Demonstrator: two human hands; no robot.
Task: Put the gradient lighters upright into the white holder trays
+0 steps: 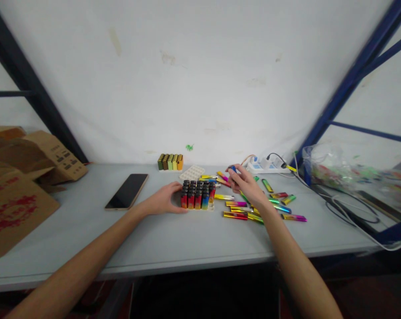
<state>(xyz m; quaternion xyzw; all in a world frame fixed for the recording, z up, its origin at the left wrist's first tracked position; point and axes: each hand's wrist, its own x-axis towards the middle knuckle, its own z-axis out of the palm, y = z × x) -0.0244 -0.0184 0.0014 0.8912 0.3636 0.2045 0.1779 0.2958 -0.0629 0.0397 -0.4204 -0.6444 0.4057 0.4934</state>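
My left hand (165,198) is curved round the left side of a block of lighters (196,197), thumb at the front and fingers toward the back. These lighters stand upright in rows, with black tops and red, orange or blue bodies. A bit of their white tray (211,207) shows at the right end. Raised to the right of the block, my right hand (246,185) is closed on a lighter (233,169); only its blue end shows past the fingers. Beneath and around this hand, several shiny multicoloured lighters (236,215) lie scattered on the table.
Behind the block lie a white pocketed tray (192,171) and another set of upright lighters (170,162). A phone (127,191) and cardboard boxes (21,195) are at left. A power strip (266,166), cables and plastic bags (356,166) are at right.
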